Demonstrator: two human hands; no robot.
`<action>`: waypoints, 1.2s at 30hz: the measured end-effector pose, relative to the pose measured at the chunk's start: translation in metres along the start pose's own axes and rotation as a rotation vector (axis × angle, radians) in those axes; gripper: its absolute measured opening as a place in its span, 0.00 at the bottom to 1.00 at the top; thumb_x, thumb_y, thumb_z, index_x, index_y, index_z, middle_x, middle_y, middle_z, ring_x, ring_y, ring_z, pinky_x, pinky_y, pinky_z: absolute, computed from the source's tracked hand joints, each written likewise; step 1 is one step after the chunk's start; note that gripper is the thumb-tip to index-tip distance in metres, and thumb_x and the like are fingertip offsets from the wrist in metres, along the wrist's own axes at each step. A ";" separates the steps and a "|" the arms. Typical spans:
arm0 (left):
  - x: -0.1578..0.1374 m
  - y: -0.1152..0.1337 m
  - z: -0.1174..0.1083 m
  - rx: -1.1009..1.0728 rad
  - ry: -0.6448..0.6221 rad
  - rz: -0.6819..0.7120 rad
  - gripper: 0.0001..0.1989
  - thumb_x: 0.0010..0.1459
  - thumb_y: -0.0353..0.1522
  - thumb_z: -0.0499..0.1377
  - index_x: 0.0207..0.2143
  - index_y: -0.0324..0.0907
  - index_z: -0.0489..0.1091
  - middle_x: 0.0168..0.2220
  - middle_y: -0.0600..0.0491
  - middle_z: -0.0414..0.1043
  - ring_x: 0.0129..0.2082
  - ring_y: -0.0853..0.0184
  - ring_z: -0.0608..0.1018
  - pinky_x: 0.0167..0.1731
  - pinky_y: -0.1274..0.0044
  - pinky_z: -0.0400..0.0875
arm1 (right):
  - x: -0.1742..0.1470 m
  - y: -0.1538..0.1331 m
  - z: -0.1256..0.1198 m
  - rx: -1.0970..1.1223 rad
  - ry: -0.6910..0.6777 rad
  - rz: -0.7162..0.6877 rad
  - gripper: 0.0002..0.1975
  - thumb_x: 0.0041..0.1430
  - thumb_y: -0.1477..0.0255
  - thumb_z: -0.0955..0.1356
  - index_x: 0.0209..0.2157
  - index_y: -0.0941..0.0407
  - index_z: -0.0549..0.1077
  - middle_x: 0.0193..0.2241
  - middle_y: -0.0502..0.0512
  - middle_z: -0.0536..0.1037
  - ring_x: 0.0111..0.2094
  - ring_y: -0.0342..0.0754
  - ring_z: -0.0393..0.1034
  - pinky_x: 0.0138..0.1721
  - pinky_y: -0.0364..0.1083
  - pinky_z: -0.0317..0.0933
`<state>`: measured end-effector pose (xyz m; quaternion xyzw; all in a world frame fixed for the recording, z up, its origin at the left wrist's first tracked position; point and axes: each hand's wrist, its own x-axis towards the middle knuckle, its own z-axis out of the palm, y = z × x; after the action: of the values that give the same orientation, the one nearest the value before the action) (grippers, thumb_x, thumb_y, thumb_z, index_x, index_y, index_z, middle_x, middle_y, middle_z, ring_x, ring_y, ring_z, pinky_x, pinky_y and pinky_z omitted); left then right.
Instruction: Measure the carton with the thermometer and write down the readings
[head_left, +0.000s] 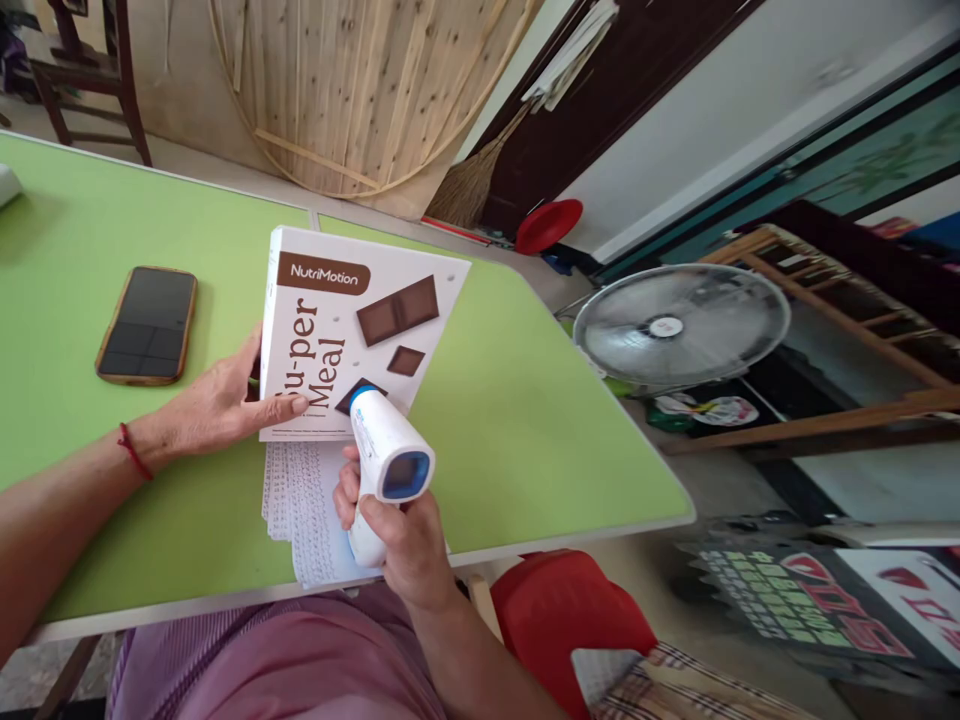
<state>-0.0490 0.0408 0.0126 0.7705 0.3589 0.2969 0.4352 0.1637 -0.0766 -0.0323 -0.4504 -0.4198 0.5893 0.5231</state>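
Note:
My left hand (217,408) grips the lower left edge of a white box (341,340) with a brown NutriMotion label and chocolate pictures. The thumb lies across the front and the other fingers go behind the box. In my right hand (409,540) is a white infrared thermometer (394,445) with a blue-rimmed screen facing me. Its blue-ringed front end overlaps the lower right of the box in view; whether they touch, I cannot tell. Sheets of paper (319,515) with rows of small marks lie under the box and the thermometer, at the table's near edge.
A phone (146,325) in a brown case lies left of the box on the green table (525,420). Beyond the table's right side stands a fan (679,325). A red chair (570,620) is close to the near right edge, and a broom (476,180) leans behind.

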 end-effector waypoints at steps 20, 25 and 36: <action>-0.001 -0.003 -0.003 -0.010 -0.023 0.013 0.33 0.59 0.50 0.62 0.62 0.46 0.60 0.55 0.46 0.75 0.52 0.52 0.78 0.52 0.63 0.74 | 0.000 -0.001 0.011 0.080 0.014 -0.002 0.17 0.53 0.56 0.74 0.37 0.55 0.76 0.23 0.47 0.70 0.23 0.43 0.61 0.28 0.48 0.59; -0.001 -0.003 -0.004 0.022 -0.015 0.016 0.31 0.59 0.51 0.62 0.58 0.43 0.64 0.55 0.45 0.75 0.50 0.52 0.79 0.48 0.64 0.76 | -0.002 -0.002 0.012 0.071 -0.007 -0.011 0.16 0.53 0.57 0.74 0.34 0.55 0.75 0.23 0.47 0.69 0.24 0.43 0.61 0.28 0.47 0.58; -0.001 -0.002 -0.003 0.045 -0.015 -0.003 0.32 0.58 0.52 0.61 0.58 0.45 0.64 0.55 0.45 0.75 0.49 0.51 0.79 0.46 0.65 0.77 | -0.001 0.003 0.011 0.056 0.000 -0.005 0.16 0.53 0.56 0.73 0.34 0.54 0.74 0.23 0.48 0.69 0.23 0.44 0.60 0.28 0.47 0.58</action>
<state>-0.0525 0.0421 0.0126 0.7818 0.3633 0.2824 0.4208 0.1521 -0.0786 -0.0323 -0.4344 -0.4043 0.5996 0.5369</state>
